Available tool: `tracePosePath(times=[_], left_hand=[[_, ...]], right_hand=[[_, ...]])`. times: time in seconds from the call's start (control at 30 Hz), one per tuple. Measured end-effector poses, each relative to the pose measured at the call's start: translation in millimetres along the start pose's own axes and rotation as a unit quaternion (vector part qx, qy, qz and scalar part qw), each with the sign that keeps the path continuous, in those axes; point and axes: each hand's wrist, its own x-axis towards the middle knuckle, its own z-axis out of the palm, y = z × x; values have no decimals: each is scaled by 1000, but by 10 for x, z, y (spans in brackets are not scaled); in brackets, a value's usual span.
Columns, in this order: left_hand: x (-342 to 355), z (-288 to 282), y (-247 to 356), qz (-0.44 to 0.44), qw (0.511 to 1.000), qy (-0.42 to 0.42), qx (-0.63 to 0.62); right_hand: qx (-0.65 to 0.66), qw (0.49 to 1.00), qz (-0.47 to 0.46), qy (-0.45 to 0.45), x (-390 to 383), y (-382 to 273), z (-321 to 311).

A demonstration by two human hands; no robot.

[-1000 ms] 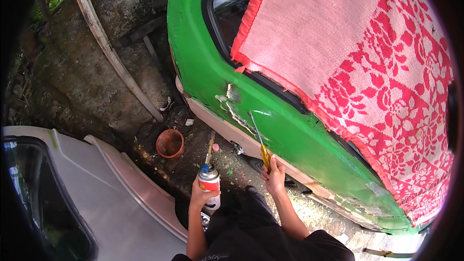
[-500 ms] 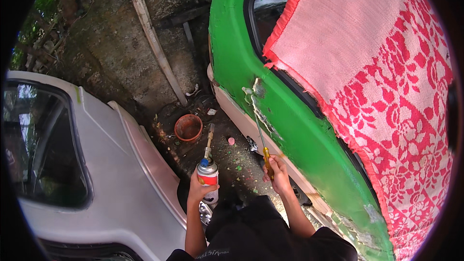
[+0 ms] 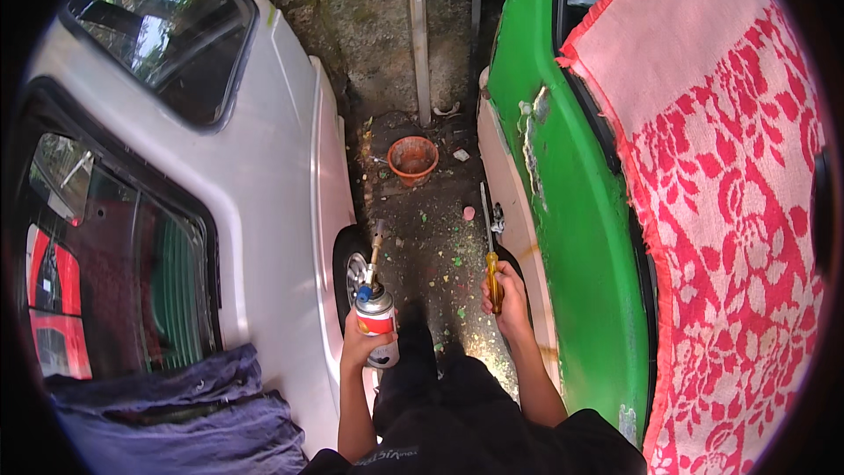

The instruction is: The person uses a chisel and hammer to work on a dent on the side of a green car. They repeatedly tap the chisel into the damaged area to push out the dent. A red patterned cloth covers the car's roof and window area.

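My left hand (image 3: 357,341) is wrapped round the can of a blowtorch (image 3: 378,322), which has a blue knob and a brass-coloured nozzle pointing away from me. No flame shows at its tip. A flat-tipped screwdriver (image 3: 493,280) with a yellow handle is gripped in my right hand (image 3: 512,301), its blade upward in the picture. To the right of it stands a green car (image 3: 580,255) with a pale pink lower edge. Its paint is peeled in a ragged, whitish strip (image 3: 530,145) near the rear window. The screwdriver appears apart from that strip.
A silver-white car (image 3: 272,211) stands close on my left, with a dark blue cloth (image 3: 176,413) over it. A red-and-pink patterned blanket (image 3: 721,211) covers the green car's top. On the ground between them are an orange-brown pot (image 3: 412,161), a pink round piece (image 3: 469,213) and paint flakes.
My view has turned left, showing more of the silver-white car. The screwdriver now points more straight ahead, its blade no longer across the green panel. Both hands keep their holds.
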Motion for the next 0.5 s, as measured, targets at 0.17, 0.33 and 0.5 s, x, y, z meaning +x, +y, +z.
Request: tracePosePath(times=[0.17, 0.33, 0.5], left_hand=[[-921, 56, -132, -4, 999, 35, -13], [-1568, -14, -292, 7, 999, 44, -8], [-2187, -177, -543, 29, 999, 30, 18]], right_hand=[[-10, 999, 38, -18, -617, 281, -178], [-31, 998, 58, -13, -1223, 543, -189], [-30, 998, 50, -22, -1887, 782, -175]])
